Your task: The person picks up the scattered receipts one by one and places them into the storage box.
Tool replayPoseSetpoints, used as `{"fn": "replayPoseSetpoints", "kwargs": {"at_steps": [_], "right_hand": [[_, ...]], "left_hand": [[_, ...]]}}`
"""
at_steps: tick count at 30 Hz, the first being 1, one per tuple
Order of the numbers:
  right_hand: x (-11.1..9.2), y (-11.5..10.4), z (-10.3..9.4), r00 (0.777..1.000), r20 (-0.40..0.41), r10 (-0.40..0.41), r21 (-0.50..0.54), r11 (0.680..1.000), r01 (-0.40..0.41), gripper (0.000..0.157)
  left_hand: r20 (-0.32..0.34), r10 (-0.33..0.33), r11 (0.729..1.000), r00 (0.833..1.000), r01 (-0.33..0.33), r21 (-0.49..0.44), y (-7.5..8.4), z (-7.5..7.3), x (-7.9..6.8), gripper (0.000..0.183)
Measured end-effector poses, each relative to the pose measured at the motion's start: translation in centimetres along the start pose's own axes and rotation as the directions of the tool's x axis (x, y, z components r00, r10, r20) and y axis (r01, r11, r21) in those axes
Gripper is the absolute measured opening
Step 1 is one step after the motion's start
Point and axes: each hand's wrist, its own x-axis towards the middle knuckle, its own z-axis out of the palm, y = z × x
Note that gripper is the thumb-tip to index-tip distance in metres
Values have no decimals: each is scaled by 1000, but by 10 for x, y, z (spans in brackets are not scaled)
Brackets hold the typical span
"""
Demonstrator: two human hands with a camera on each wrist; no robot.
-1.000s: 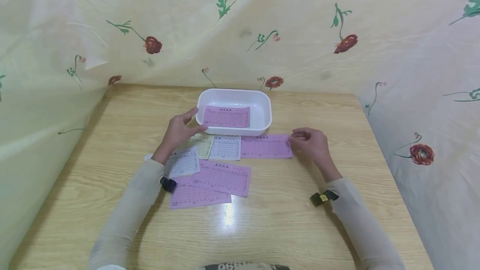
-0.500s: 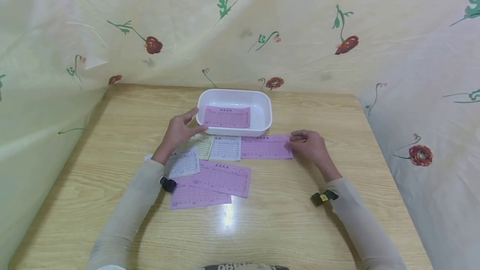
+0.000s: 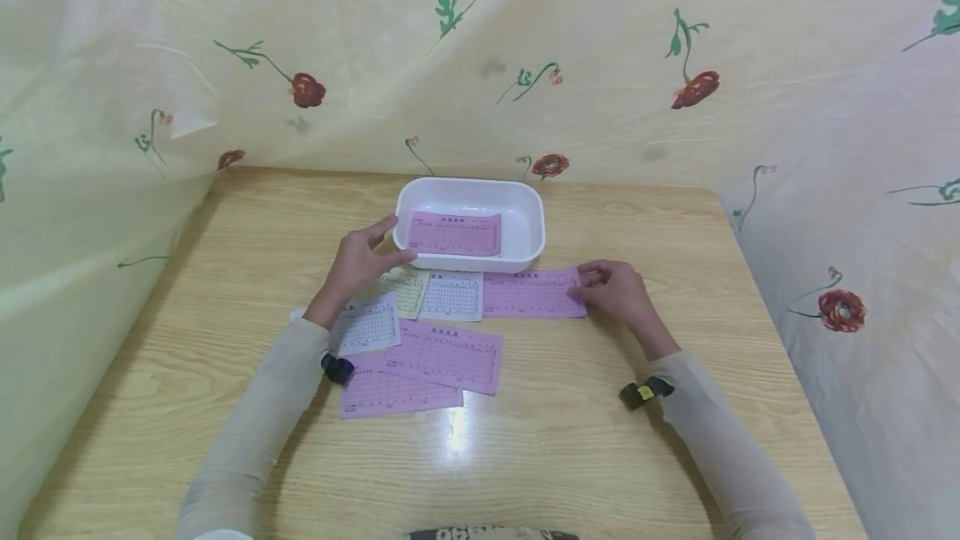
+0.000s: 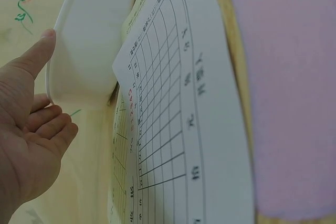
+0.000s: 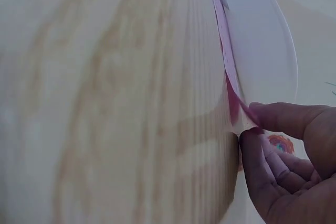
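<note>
At the back of the table, a white plastic tray (image 3: 528, 232) holds a pink printed slip (image 3: 453, 235). My left hand (image 3: 356, 262) grips its near left corner, thumb on the front wall and fingers at the left side. Just in front of the tray, my right hand (image 3: 618, 290) pinches the right end of another pink slip (image 3: 532, 293) between thumb and forefinger; in the right wrist view that end of the slip (image 5: 233, 95) bends up off the wood. Left of this slip lie a white slip (image 3: 452, 297) and a yellowish slip (image 3: 409, 294).
Nearer to me, a white slip (image 3: 367, 325) overlaps the yellowish one and lies partly under my left wrist. Two pink slips, an upper one (image 3: 446, 357) and a lower one (image 3: 401, 394), overlap on the wooden table (image 3: 570, 457). A flowered curtain (image 3: 360, 40) borders the table.
My right hand has shifted slightly left and nearer to me, its thumb further over the right end of the pink slip. My left hand and the tray look unmoved.
</note>
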Motion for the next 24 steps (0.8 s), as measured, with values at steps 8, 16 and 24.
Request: {"fn": "replayPoseSetpoints", "kwargs": {"at_steps": [8,16,24], "right_hand": [[-5,0,-2,999,-7,-39,-51,998,39,35],[-11,1,-7,991,-87,-106,-57,993,102,27],[-22,-1,-16,982,-124,-140,-5,990,140,27]], "left_hand": [[5,-9,1000,1000,9,7,1,0,-1,90],[9,-20,1000,1000,20,7,2,-1,-1,90],[11,-14,1000,1000,14,10,0,-1,0,92]]}}
